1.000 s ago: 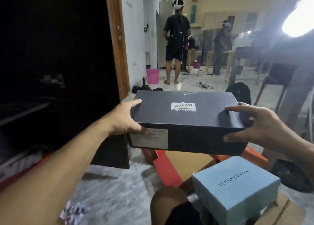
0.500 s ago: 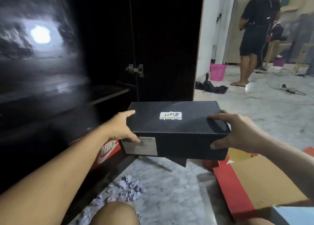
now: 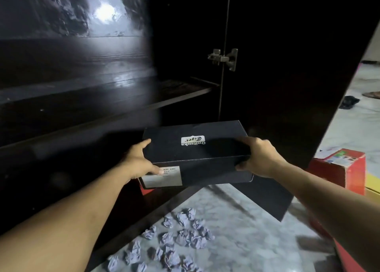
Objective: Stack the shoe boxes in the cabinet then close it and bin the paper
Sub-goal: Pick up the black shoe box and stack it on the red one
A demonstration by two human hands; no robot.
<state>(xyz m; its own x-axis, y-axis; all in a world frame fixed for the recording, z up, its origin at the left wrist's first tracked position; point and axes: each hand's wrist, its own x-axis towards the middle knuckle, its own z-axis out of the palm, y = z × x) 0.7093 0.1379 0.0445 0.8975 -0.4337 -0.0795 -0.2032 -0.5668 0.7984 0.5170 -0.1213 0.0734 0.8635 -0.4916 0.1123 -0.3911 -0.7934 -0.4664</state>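
Note:
I hold a black shoe box (image 3: 213,150) with a white logo on its lid in front of the open dark cabinet (image 3: 144,99). My left hand (image 3: 139,162) grips its left end, thumb on the white label. My right hand (image 3: 259,158) grips its right end. The box hovers just above the cabinet's bottom level, where a sliver of a red shoe box (image 3: 146,189) shows beneath it. Several crumpled grey paper balls (image 3: 181,234) lie on the marble floor near the cabinet's base.
The cabinet door (image 3: 287,86) stands open to the right, its hinge (image 3: 224,57) visible. A dark shelf (image 3: 174,92) runs above the held box. A red carton (image 3: 345,169) stands on the floor at right, with another red box edge (image 3: 349,259) lower right.
I have turned further left toward the cabinet and carried the black box forward, so it now hangs over the red box in the cabinet. Both hands keep their grip.

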